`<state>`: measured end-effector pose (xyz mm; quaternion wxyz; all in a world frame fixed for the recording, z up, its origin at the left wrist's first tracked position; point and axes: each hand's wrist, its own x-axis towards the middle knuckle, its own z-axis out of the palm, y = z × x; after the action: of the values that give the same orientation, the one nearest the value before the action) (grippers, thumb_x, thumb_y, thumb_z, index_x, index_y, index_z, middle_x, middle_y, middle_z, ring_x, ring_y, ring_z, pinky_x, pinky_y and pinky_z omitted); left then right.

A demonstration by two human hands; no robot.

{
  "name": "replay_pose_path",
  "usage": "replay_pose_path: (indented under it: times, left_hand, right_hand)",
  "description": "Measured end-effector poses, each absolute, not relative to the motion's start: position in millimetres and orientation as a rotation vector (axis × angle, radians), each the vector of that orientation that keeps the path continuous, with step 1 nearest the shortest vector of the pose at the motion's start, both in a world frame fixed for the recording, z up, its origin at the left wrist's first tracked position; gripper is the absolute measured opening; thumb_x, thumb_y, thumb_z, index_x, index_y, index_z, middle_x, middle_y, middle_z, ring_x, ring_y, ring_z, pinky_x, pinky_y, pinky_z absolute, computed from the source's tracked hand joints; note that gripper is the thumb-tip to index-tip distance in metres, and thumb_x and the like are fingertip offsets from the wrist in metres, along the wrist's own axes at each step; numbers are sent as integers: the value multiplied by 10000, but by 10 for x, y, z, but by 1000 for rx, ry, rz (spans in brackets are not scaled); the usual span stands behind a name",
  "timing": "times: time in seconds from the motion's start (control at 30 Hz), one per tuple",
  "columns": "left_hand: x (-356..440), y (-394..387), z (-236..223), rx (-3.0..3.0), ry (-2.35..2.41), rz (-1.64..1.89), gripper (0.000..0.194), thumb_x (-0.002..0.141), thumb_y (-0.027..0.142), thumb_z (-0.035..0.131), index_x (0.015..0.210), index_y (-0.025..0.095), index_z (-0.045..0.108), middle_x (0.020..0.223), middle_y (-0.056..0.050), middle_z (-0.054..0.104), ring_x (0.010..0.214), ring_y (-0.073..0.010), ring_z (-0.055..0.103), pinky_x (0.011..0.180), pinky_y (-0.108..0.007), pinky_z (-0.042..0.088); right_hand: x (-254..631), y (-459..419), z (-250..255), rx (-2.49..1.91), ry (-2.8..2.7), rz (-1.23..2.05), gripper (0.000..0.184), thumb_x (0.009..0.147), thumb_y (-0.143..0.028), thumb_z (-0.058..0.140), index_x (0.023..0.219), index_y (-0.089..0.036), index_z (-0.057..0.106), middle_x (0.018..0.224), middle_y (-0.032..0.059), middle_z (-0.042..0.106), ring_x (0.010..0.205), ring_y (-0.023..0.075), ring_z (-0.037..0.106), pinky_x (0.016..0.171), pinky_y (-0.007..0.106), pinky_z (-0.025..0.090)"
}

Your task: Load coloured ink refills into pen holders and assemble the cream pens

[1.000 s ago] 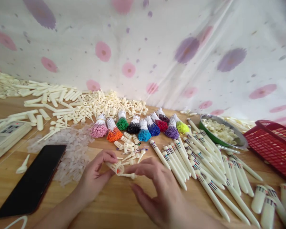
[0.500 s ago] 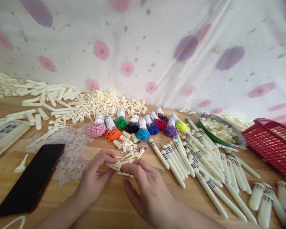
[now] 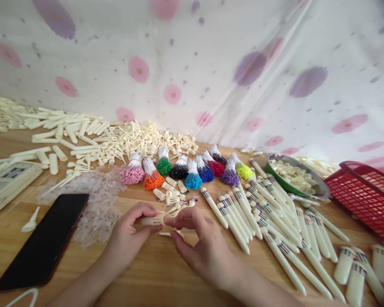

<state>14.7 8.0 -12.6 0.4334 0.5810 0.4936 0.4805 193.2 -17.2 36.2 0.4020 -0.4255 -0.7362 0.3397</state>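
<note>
Both hands are working on one cream slotted plastic tube (image 3: 155, 219)!
The left hand (image 3: 131, 232) is pinching its body above the wooden table (image 3: 141, 273); the right hand's (image 3: 200, 243) fingers are touching its slotted end.

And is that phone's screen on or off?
It looks off: the phone lies flat, and its whole screen is plain black, with nothing lit up.

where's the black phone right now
In the head view, the black phone lies on the left side of the table, just left of the heap of clear plastic pieces.
</note>
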Motion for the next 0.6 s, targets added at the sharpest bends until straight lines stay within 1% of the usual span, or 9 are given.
replay_pose_path:
  times: [0.1,0.27,0.37,0.43,0.47,0.53,0.6]
  left_hand:
    - [120,107,-139,1417,1256,1170,121,614,198,691,709,208,617,799,11,628,801,-161,598,744,-248,460]
    - [51,172,-102,1299,1325,1160,205,600,279,715,740,193,593,762,11,638,756,-168,605,711,-262,472]
    - [17,196,-66,1229,1359,1163,257,607,333,718,773,188,587,746,11,645,731,-165,604,682,-256,476]
    - [4,208,-55,1206,1370,1177,279,609,357,716,786,185,586,738,9,647,722,-165,602,673,-256,477]
    - [-2,214,-54,1205,1369,1187,287,608,364,716,790,184,587,739,8,647,720,-165,601,674,-258,477]
    - [-14,226,-61,1210,1365,1207,296,609,375,716,792,184,585,741,6,647,720,-168,600,679,-263,476]
    - [-27,233,-71,1210,1359,1209,300,612,384,714,793,185,582,739,6,646,726,-170,599,682,-265,474]
  right_hand:
    - [1948,-160,374,-1058,-1840,831,206,784,-87,511,932,-215,445,903,30,667,801,127,646,710,253,532]
    - [2000,88,378,-1149,-1772,629,47,831,-205,507,862,-200,473,794,19,593,675,115,568,626,241,489]
    - [1980,450,390,-1375,-1842,507,112,850,-294,502,889,-202,452,766,7,600,630,120,560,577,230,449]
    - [1925,741,424,-1640,-1960,399,148,899,-345,429,936,-204,456,786,7,623,695,137,593,614,237,438]
    - [1886,886,445,-1793,-2024,340,178,927,-355,368,987,-210,451,838,10,639,755,147,609,652,249,440]
    - [1793,1148,480,-1895,-2066,324,234,944,-357,311,1026,-204,470,893,41,657,819,193,625,687,300,445]
    - [1698,1355,488,-1976,-2104,330,291,946,-359,300,1054,-167,491,917,98,661,861,245,626,710,362,452]
